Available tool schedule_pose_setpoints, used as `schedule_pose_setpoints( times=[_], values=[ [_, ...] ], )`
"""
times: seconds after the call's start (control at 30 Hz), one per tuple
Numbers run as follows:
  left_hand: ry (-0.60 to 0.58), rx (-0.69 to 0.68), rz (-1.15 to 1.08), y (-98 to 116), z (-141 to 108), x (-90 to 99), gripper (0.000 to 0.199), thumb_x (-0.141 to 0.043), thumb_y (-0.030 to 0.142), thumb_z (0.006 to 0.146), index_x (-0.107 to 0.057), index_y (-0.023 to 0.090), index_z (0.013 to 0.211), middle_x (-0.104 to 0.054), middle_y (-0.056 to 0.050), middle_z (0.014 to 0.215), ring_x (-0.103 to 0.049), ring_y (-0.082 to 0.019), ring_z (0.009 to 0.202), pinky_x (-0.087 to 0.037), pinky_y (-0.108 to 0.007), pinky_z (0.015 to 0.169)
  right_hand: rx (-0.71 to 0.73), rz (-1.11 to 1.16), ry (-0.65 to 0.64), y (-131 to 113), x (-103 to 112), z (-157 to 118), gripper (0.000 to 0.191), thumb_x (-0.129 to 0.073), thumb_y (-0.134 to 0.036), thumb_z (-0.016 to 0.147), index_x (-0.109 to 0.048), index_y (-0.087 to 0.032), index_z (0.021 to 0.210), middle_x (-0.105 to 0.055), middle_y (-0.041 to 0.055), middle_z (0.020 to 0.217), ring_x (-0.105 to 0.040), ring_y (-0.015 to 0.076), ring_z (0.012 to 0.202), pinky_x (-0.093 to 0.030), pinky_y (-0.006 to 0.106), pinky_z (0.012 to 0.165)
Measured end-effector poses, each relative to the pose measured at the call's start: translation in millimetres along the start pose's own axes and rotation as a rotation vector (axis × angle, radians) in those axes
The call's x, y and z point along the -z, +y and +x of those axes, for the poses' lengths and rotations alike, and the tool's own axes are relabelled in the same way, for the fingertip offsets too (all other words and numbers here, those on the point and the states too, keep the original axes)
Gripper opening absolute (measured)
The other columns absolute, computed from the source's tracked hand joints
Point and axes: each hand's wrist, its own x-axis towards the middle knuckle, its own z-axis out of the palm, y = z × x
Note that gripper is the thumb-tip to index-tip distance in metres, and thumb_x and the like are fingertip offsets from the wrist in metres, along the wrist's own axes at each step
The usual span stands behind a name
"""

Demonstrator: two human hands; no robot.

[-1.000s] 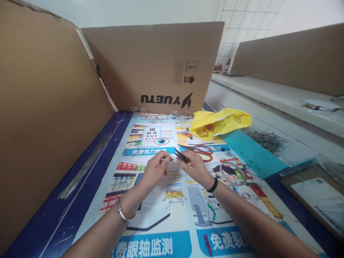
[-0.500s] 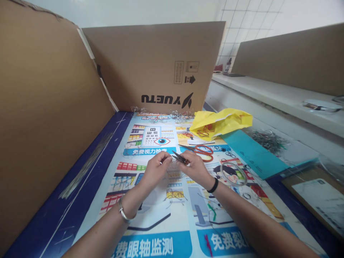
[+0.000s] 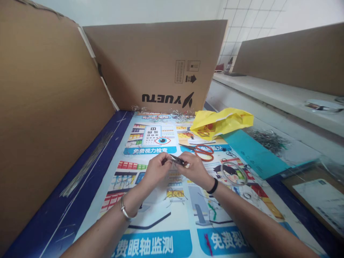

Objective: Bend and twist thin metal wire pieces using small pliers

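My right hand (image 3: 195,168) is closed around a small pair of dark-jawed pliers (image 3: 177,159), with the jaws pointing left. Close beside it, my left hand (image 3: 157,169) is pinched, thumb against forefinger, and the plier tips reach its fingertips. Whatever the left fingers hold is too small to make out. Just beyond the right hand lie orange-handled scissors (image 3: 203,152) on the printed sheet (image 3: 185,215). Thin wire pieces (image 3: 176,195) lie nearer me, below the hands.
A yellow bag (image 3: 223,122) lies at the back right, beside a teal sheet (image 3: 255,154) and a heap of wire scraps (image 3: 268,141). A clear ring-shaped roll (image 3: 233,173) is to the right. Wire lengths (image 3: 87,165) lie left. Cardboard panels (image 3: 156,64) stand behind and left.
The plier jaws, spread apart before, are now nearly together and turned flatter, closer to my left fingertips. Both hands stay in almost the same place.
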Motion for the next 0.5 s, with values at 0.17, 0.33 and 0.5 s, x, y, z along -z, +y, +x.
schedule_pose_setpoints(
  times=[0.17, 0.33, 0.5],
  values=[
    [-0.005, -0.009, -0.008, -1.7, 0.6, -0.5, 0.010, -0.047, 0.018, 0.072, -0.057, 0.018, 0.074, -0.059, 0.002, 0.067, -0.052, -0.012, 0.064, -0.040, -0.023, 0.063, -0.003, 0.001, 0.010, 1.1, 0.1, -0.1, 0.011, -0.056, -0.012, 0.070, -0.052, -0.018, 0.062, -0.049, -0.0018, 0.060, -0.046, 0.0116, 0.061, -0.036, 0.022, 0.055],
    [-0.008, -0.019, -0.009, -0.1, 0.4, 0.4, 0.015, -0.047, 0.018, 0.073, -0.061, 0.019, 0.078, -0.064, 0.001, 0.075, -0.056, -0.013, 0.071, -0.042, -0.024, 0.069, -0.041, -0.019, 0.032, 0.1, -0.3, 0.0, 0.005, -0.058, -0.014, 0.070, -0.057, -0.018, 0.068, -0.053, -0.0014, 0.063, -0.048, 0.0111, 0.061, -0.037, 0.022, 0.055],
    [-0.001, -0.034, 0.025, 1.4, 0.3, 1.3, 0.018, -0.046, 0.017, 0.074, -0.063, 0.019, 0.080, -0.065, 0.000, 0.078, -0.057, -0.014, 0.074, -0.042, -0.025, 0.072, -0.070, -0.010, 0.027, -0.9, -0.4, -0.1, 0.002, -0.058, -0.016, 0.070, -0.058, -0.018, 0.070, -0.055, -0.0013, 0.064, -0.050, 0.0105, 0.060, -0.038, 0.021, 0.054]
  ],
)
